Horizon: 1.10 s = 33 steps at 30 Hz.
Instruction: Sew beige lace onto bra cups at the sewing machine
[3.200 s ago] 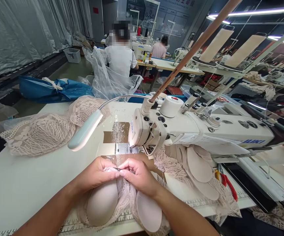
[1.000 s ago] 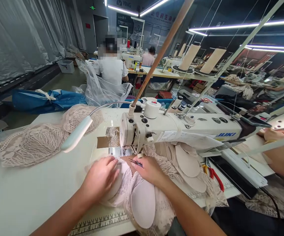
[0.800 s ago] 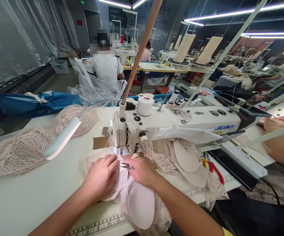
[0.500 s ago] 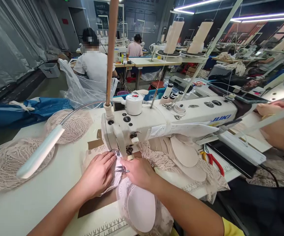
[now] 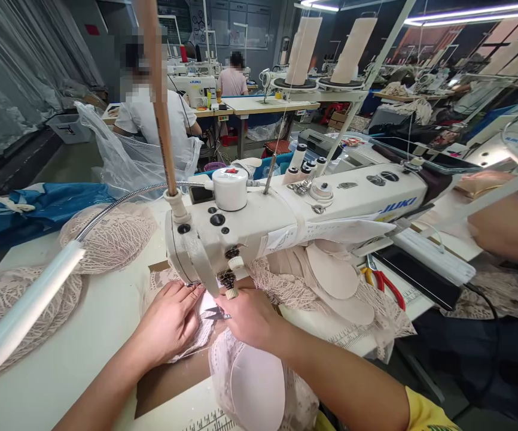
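While the lace fabric (image 5: 201, 333) is pressed onto the desk (image 5: 101, 311) by the left hand (image 5: 169, 320), just by the head of the sewing machine (image 5: 263, 221), small scissors (image 5: 216, 313) are grasped in the right hand (image 5: 249, 314); whether fabric is pinched by the left cannot be told.

A cream-topped sewing table (image 5: 263, 106) stands at mid-distance in a dim workshop. Behind it, a gray wall (image 5: 259, 57) carries display panels (image 5: 258, 29). Well to the table's left, a silvery curtain (image 5: 30, 60) hangs in folds; a gray plastic bin (image 5: 71, 129) sits on the floor (image 5: 70, 157) between them. Above and right of the table, white tube lights (image 5: 474, 18) glow.
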Each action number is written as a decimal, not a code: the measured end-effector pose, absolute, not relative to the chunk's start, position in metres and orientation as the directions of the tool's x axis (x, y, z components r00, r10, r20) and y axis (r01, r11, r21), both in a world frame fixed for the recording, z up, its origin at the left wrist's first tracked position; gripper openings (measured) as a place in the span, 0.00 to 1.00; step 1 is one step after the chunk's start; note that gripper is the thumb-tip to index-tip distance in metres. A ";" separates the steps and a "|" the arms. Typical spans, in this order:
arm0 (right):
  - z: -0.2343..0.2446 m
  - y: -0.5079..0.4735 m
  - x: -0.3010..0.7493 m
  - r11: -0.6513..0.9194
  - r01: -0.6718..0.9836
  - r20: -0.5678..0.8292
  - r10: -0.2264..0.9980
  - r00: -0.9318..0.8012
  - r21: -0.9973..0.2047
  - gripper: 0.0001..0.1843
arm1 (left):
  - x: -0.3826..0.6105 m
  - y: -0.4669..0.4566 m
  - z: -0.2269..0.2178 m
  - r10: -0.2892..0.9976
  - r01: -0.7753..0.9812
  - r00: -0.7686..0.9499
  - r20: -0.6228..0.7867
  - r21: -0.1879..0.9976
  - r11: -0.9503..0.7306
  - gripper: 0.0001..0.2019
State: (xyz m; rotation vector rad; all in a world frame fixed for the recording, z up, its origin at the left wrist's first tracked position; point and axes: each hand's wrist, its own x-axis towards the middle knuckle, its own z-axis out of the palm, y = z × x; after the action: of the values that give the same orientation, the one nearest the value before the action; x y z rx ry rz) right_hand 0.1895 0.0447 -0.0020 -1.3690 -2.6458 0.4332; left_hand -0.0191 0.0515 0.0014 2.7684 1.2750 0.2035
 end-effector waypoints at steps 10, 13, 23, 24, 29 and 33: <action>0.000 0.047 0.184 0.558 0.796 -0.047 0.811 -0.583 -0.235 0.15 | -0.023 0.061 -0.001 0.771 0.765 0.629 0.105 0.098 -0.637 0.11; 0.001 0.046 0.183 0.561 0.798 -0.051 0.810 -0.584 -0.220 0.22 | -0.024 0.064 -0.003 0.784 0.783 0.611 0.108 0.066 -0.619 0.10; 0.018 0.041 0.207 0.412 0.728 -0.090 0.836 -0.541 -0.547 0.15 | -0.027 0.055 -0.006 0.828 0.829 0.548 0.119 0.052 -0.557 0.14; 0.023 0.038 0.213 0.378 0.737 -0.113 0.847 -0.520 -0.560 0.12 | -0.027 0.054 -0.007 0.837 0.837 0.536 0.113 0.059 -0.544 0.15; 0.034 0.023 0.232 0.291 0.785 -0.212 0.859 -0.466 -0.547 0.10 | -0.025 0.047 -0.008 0.882 0.880 0.455 0.120 0.086 -0.466 0.22; 0.033 0.012 0.236 0.261 0.791 -0.262 0.847 -0.462 -0.553 0.12 | -0.027 0.032 0.001 0.930 0.923 0.356 0.094 0.121 -0.366 0.22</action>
State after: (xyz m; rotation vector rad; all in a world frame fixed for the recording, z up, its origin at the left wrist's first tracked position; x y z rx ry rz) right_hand 0.2362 0.0124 0.0328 -1.5794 -2.4237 0.9799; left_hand -0.0274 0.0324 0.0006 2.5479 1.7418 0.2265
